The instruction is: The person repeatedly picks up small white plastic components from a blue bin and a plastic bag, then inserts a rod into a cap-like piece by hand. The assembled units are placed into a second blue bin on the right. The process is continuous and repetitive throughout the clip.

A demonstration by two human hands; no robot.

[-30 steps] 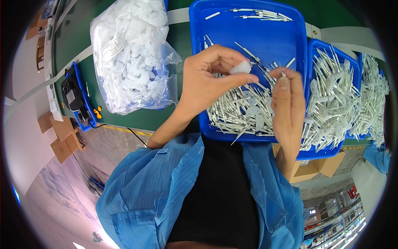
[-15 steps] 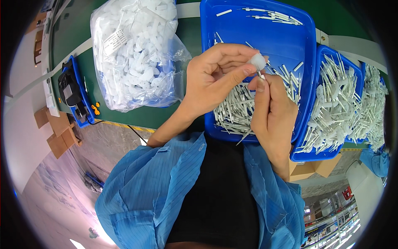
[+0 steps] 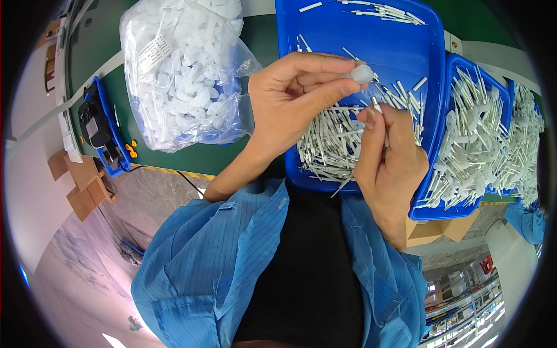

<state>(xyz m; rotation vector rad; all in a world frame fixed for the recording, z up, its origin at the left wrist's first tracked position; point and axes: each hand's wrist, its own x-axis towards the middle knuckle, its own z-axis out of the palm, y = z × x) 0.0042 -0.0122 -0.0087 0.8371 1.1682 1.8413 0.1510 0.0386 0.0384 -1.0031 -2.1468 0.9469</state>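
Observation:
My left hand [image 3: 301, 93] pinches a small translucent white plastic cap [image 3: 361, 73] between thumb and fingers above the blue tray [image 3: 348, 35]. Just below it, my right hand [image 3: 389, 156] holds a thin white stick [image 3: 380, 113] upright, its tip close under the cap. Both hands hover over a heap of loose white sticks [image 3: 328, 145] lying in that tray.
A clear bag of white plastic caps [image 3: 185, 75] lies left of the tray on the green bench. A second blue tray [image 3: 470, 145] full of assembled white pieces stands at the right. A black device in a small blue tray [image 3: 101, 130] sits far left.
My right hand came in from the right with a stick and now holds it just under the cap in my left hand. The view shifted slightly.

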